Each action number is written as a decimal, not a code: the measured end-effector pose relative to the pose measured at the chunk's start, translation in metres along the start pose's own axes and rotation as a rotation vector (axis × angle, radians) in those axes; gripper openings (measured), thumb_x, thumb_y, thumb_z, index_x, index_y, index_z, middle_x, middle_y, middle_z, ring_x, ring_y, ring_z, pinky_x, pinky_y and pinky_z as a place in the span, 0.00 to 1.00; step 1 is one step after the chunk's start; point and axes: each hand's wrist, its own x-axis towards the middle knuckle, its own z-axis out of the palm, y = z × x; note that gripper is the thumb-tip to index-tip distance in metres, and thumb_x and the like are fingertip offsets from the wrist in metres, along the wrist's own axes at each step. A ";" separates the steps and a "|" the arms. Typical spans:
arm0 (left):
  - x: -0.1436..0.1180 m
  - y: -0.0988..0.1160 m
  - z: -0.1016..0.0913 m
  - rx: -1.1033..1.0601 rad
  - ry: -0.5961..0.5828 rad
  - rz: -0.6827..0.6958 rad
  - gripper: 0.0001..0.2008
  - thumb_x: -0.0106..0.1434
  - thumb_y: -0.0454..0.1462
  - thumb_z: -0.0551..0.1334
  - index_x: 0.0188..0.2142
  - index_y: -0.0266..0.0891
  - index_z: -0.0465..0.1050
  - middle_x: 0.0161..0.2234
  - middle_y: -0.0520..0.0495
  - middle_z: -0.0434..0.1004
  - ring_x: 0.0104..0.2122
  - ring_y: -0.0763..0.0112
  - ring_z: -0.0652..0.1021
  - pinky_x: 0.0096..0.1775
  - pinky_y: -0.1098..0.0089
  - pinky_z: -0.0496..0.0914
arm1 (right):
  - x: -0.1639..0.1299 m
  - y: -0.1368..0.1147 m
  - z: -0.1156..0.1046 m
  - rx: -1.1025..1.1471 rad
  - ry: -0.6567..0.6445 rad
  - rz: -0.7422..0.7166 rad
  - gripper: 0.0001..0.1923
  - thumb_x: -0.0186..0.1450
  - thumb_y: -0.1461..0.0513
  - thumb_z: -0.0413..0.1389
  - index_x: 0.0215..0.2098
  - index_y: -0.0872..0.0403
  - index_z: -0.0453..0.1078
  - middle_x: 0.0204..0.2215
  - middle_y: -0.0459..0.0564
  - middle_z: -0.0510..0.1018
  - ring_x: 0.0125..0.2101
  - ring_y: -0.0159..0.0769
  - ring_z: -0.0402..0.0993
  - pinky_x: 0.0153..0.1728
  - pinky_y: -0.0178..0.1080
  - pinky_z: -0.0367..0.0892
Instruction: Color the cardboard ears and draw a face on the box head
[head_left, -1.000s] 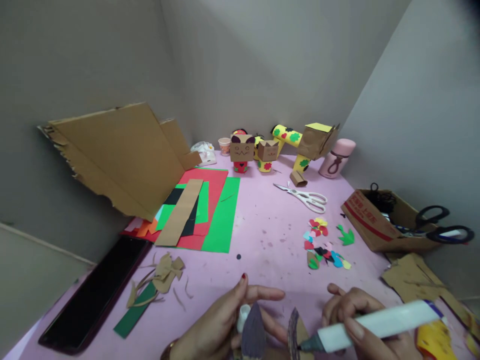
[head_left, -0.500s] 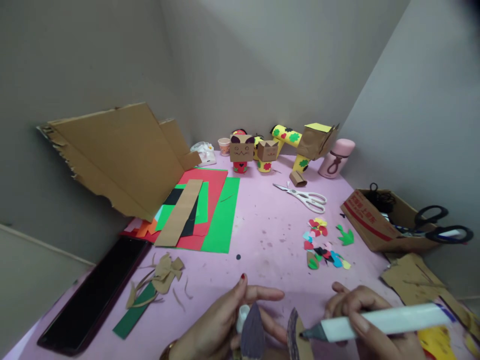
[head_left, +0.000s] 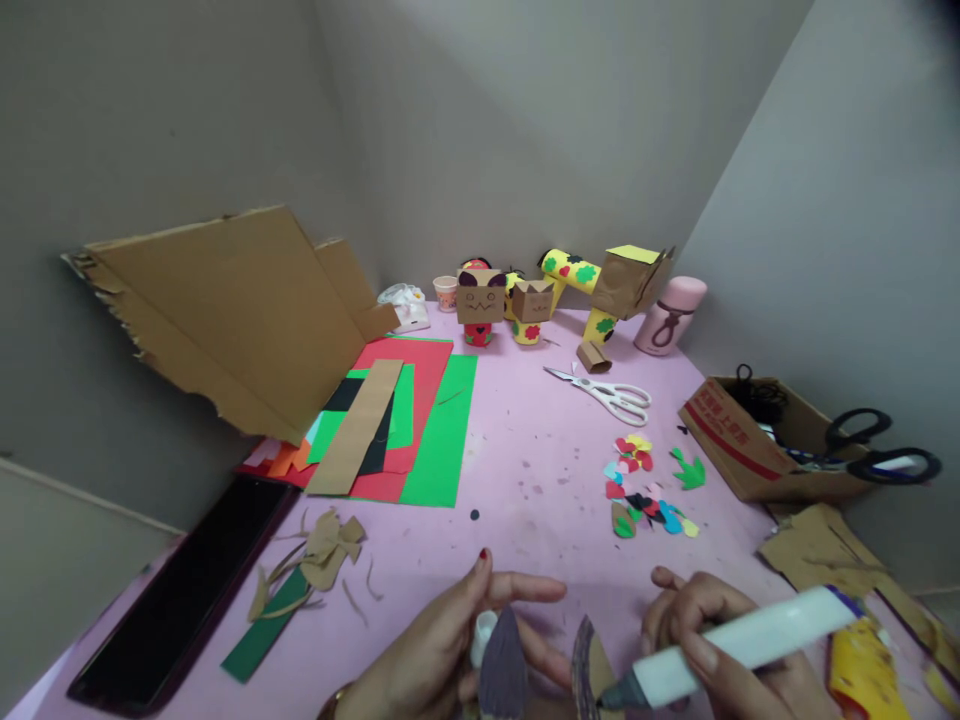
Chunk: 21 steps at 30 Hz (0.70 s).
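Observation:
At the bottom edge, my left hand is closed around cardboard, with its index finger stretched out. A pointed ear-shaped cardboard piece there is coloured dark purple. Beside it stands a second pointed cardboard piece, dark along its left side and bare brown on the right. Whether the two join is cut off by the frame. A small white marker cap sits between my left fingers. My right hand grips a thick white marker, its grey tip touching the second piece.
White-handled scissors, small paper cutouts and a cardboard box holding black-handled scissors lie ahead. Cardboard figures and a pink bottle stand at the back. Left are coloured sheets, a large cardboard flap and a black phone-like slab.
The marker has shifted left and down, its tip lower on the second cardboard piece and its back end tilted higher. My left hand has barely moved.

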 end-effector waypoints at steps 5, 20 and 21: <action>0.001 0.000 0.001 -0.029 -0.010 -0.017 0.31 0.65 0.59 0.50 0.46 0.37 0.76 0.30 0.41 0.85 0.26 0.68 0.80 0.27 0.73 0.64 | 0.002 0.010 -0.013 -0.036 -0.004 -0.032 0.07 0.66 0.58 0.56 0.29 0.46 0.70 0.24 0.38 0.79 0.25 0.33 0.76 0.65 0.52 0.33; -0.001 0.000 -0.001 -0.010 -0.004 -0.011 0.31 0.64 0.59 0.51 0.46 0.37 0.76 0.30 0.41 0.84 0.23 0.70 0.77 0.25 0.73 0.62 | 0.005 0.006 -0.012 -0.027 0.137 -0.097 0.08 0.64 0.57 0.58 0.27 0.47 0.70 0.21 0.39 0.77 0.25 0.34 0.76 0.61 0.46 0.46; -0.001 0.000 0.000 -0.013 -0.008 -0.011 0.31 0.65 0.59 0.51 0.46 0.36 0.76 0.30 0.41 0.84 0.24 0.70 0.78 0.25 0.73 0.62 | 0.004 0.005 -0.012 -0.015 0.093 -0.093 0.07 0.64 0.57 0.58 0.27 0.46 0.71 0.21 0.39 0.78 0.25 0.35 0.76 0.62 0.49 0.43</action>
